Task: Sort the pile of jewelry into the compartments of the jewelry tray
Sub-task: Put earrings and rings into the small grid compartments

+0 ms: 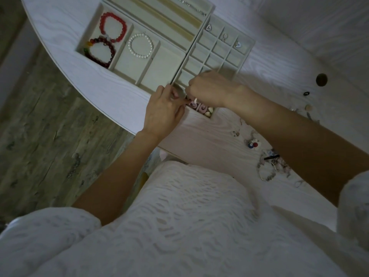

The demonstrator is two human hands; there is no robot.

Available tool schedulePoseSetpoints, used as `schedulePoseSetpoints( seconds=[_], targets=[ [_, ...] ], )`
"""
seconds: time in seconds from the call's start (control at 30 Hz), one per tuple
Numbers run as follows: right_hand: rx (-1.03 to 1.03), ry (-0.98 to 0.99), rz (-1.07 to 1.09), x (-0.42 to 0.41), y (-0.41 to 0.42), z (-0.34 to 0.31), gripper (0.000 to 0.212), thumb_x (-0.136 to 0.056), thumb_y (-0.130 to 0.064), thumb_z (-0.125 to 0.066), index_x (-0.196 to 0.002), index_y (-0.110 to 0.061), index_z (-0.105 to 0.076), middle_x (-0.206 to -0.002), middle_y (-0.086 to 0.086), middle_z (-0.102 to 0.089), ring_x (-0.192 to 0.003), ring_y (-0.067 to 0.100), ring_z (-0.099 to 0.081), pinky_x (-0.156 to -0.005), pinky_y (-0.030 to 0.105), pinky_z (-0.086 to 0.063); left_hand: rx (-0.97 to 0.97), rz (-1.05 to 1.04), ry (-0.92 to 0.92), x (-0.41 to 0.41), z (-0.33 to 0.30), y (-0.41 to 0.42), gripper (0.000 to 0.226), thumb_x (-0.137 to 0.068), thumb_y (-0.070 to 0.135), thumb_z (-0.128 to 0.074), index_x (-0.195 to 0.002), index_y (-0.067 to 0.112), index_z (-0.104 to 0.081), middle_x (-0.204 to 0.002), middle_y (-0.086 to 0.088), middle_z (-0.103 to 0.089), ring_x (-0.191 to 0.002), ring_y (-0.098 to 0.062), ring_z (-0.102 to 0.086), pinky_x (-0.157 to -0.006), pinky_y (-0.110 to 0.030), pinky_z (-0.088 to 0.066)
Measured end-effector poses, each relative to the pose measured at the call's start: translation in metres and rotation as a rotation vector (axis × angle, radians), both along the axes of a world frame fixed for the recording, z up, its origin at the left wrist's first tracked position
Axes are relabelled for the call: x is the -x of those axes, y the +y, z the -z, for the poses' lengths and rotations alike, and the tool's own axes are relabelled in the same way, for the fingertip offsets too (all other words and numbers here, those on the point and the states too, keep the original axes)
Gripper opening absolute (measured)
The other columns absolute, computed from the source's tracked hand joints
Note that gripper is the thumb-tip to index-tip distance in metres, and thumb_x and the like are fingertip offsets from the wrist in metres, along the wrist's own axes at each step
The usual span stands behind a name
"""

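Sorting looks partly done. Across the upper middle of the frame the cream fabric-lined jewelry tray (pixel 151 62) already holds a red bead bracelet (pixel 113 27) and a dark maroon bead bracelet (pixel 100 53) together in its leftmost compartment, a white pearl bracelet (pixel 140 45) in the next, a thin silver chain (pixel 191 6) in a long slot at the top, and three small silver rings or earrings (pixel 225 37) in separate cells of the small-square grid at upper right. Many cells appear bare. On the white wood-grain desk (pixel 83 62), the loose pile of mixed jewelry (pixel 268 162) remains at the right, well apart from the tray, so much is left.

Both hands meet at the tray's near edge, centre frame. The left hand (pixel 165 108) has its fingers curled and pinches a small pale pink piece (pixel 195 100); the right hand (pixel 209 88), arched over from the right, has its fingertips on the same piece. Just below lie pink rounded pieces (pixel 200 108), apparently in a near cell. Probably the piece is being seated there.
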State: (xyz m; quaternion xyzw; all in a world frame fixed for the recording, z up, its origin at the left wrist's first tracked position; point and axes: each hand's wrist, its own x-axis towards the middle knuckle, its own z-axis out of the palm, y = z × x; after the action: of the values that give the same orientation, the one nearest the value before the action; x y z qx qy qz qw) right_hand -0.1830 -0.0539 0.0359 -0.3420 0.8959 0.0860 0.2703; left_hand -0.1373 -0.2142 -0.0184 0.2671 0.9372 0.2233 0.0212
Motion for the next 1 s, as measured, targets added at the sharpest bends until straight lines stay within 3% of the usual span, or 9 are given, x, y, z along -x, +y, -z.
schedulePoseSetpoints(
  seconds=[0.17, 0.33, 0.5, 0.67, 0.87, 1.0],
  targets=[
    [0.03, -0.035, 0.067, 0.002, 0.001, 0.007, 0.025, -0.081, 0.003, -0.054, -0.09, -0.012, -0.072, -0.086, 0.01, -0.065, -0.078, 0.031, -0.062, -0.064, 0.036, -0.05, -0.008, 0.01, 0.012, 0.001, 0.001, -0.001, 0.024, -0.086, 0.019, -0.054, -0.1, 0.02, -0.074, -0.093, -0.011, -0.057, -0.082, -0.029, -0.051, -0.068, -0.031, -0.037],
    [0.044, -0.073, 0.15, 0.005, 0.009, 0.006, 0.024, -0.084, -0.003, -0.056, -0.092, -0.017, -0.074, -0.094, 0.008, -0.068, -0.085, 0.028, -0.06, -0.06, 0.032, -0.038, -0.063, 0.065, 0.031, 0.003, 0.005, -0.002, 0.024, -0.086, 0.02, -0.055, -0.099, 0.022, -0.075, -0.093, -0.009, -0.057, -0.085, -0.02, -0.041, -0.068, -0.03, -0.034],
    [0.032, -0.093, 0.126, 0.003, 0.007, 0.004, 0.018, -0.089, -0.009, -0.053, -0.093, -0.01, -0.07, -0.093, 0.007, -0.054, -0.095, 0.028, -0.05, -0.072, 0.04, -0.044, -0.019, 0.106, 0.097, 0.008, 0.003, -0.002, 0.02, -0.084, 0.022, -0.059, -0.095, 0.025, -0.075, -0.092, -0.006, -0.058, -0.084, -0.021, -0.039, -0.065, -0.034, -0.035],
    [0.069, -0.135, 0.125, 0.006, 0.014, 0.0, 0.017, -0.093, -0.018, -0.053, -0.093, -0.017, -0.07, -0.09, -0.002, -0.038, -0.098, 0.025, -0.046, -0.078, 0.04, -0.043, 0.033, 0.155, 0.177, 0.009, 0.001, -0.003, 0.02, -0.083, 0.022, -0.058, -0.094, 0.024, -0.074, -0.092, -0.005, -0.06, -0.084, -0.022, -0.039, -0.065, -0.032, -0.03],
    [0.054, -0.082, 0.083, 0.005, 0.013, -0.002, 0.021, -0.091, -0.02, -0.051, -0.094, -0.013, -0.07, -0.098, 0.007, -0.05, -0.097, 0.027, -0.046, -0.074, 0.042, -0.044, -0.002, 0.209, 0.133, 0.008, 0.0, 0.002, 0.022, -0.079, 0.019, -0.059, -0.094, 0.024, -0.075, -0.09, -0.006, -0.06, -0.084, -0.022, -0.041, -0.065, -0.031, -0.03],
    [0.08, -0.065, 0.09, 0.008, 0.01, 0.0, 0.022, -0.092, -0.018, -0.051, -0.098, -0.007, -0.069, -0.101, 0.01, -0.053, -0.099, 0.028, -0.046, -0.068, 0.037, -0.036, 0.008, 0.194, 0.052, 0.016, 0.0, 0.002, 0.021, -0.077, 0.03, -0.059, -0.088, 0.025, -0.076, -0.092, -0.003, -0.06, -0.085, -0.021, -0.042, -0.067, -0.032, -0.033]
  ],
)
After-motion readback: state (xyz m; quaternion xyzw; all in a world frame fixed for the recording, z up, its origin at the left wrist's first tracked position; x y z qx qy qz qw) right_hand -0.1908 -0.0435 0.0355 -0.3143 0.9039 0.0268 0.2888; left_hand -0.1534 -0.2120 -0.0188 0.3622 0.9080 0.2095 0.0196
